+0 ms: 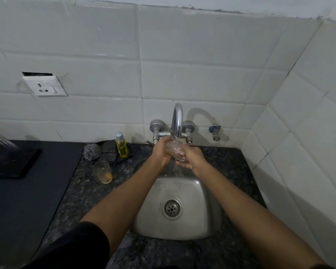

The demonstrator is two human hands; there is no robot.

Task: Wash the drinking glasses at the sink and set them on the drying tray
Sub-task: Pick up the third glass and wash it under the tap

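Observation:
A clear drinking glass (pixel 176 150) is held under the chrome tap (pixel 177 121), with water running onto it above the steel sink (pixel 198 210). My left hand (pixel 162 152) grips the glass from the left side. My right hand (pixel 193 157) wraps round it from the right, near its lower end. A second glass (pixel 102 171) with a little orange liquid at its bottom stands upright on the granite counter left of the sink. A black drying tray (pixel 14 164) lies at the far left, with clear glassware (pixel 0 144) at its back edge.
A yellow soap bottle (pixel 121 145), a steel scrubber (pixel 92 151) and a dark sponge (pixel 110 150) sit behind the second glass. A dark mat (pixel 27 200) covers the left counter. A wall socket (pixel 45 86) is up left. The tiled wall closes in on the right.

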